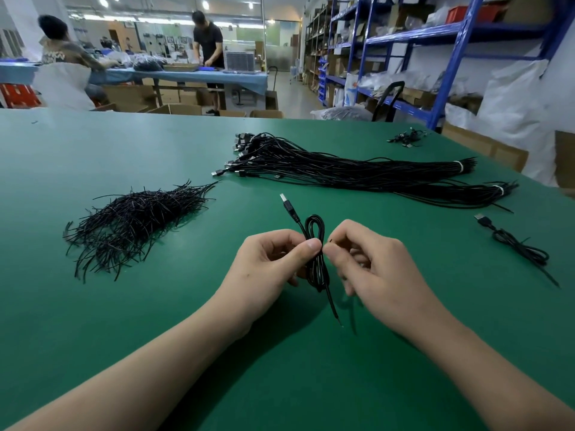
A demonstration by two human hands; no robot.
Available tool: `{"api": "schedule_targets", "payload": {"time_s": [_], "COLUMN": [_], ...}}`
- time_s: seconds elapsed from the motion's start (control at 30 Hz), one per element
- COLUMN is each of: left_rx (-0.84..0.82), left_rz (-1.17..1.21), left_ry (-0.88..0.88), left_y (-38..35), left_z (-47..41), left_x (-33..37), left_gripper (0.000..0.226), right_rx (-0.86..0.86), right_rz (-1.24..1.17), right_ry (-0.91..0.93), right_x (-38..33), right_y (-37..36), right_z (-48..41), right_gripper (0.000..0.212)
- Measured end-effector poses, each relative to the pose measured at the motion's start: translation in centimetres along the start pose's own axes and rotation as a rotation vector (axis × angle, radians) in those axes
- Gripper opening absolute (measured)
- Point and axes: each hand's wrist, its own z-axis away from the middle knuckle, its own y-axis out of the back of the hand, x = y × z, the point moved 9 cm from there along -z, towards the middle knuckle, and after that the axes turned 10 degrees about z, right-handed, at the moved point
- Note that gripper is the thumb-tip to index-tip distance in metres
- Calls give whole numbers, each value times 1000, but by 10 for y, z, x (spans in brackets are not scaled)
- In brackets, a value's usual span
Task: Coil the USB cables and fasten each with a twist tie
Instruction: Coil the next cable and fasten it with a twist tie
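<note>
**Black cable coiled, tie going on at its waist**

Green desk (124, 306) fills the frame. At lower centre, the left hand (267, 262) grips the coiled cable (318, 269) at its middle, thumb and curled fingers (312, 245) closed round the strands. One loop stands above the grip, and the USB plug (287, 205) points up and left. The right hand (373, 265) meets it from the right, its fingertips pinched at the same waist on a small dark tip, probably a twist tie (330, 241), though it is too small to tell for certain.

The coiling looks done and the fastening is in hand. The next move calls for wrapping the tie round the waist and twisting its ends while the left hand keeps the loops together.

Spare ties (137, 219) lie heaped at centre left. The uncoiled bundle (342, 172) lies at upper right, and a finished coil (522, 247) at the right edge.
</note>
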Motion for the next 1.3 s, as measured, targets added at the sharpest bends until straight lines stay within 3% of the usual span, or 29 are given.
{"api": "schedule_targets", "payload": {"time_s": [0.2,0.4,0.5,0.63,0.73,0.93,1.07,1.3], "left_rx": [67,16,3,-61,-91,-94,-92,-74], "left_rz": [-12,-39,-73,-115,-137,-142,-134,-150], "left_ry": [-7,31,48,66,71,72,73,79], "left_y": [5,-3,-4,-10,-11,-10,-9,-10], "left_z": [0,2,2,4,3,2,1,-2], "left_x": [-7,-8,-10,-14,-17,-21,-22,-23], "left_gripper": [20,28,24,22,21,20,19,18], "right_rx": [-28,-8,70,179,206,124,64,152], "right_rz": [-185,-313,-82,605,830,985,943,861], "right_ry": [-201,-385,-489,-588,-690,-810,-868,-755], "right_x": [9,32,60,101,135,171,187,198], "right_y": [-10,1,36,111,146,159,155,151], "right_z": [2,2,-1,-2,11,34,38,20], "right_gripper": [21,25,24,24,29,28,52,26]}}
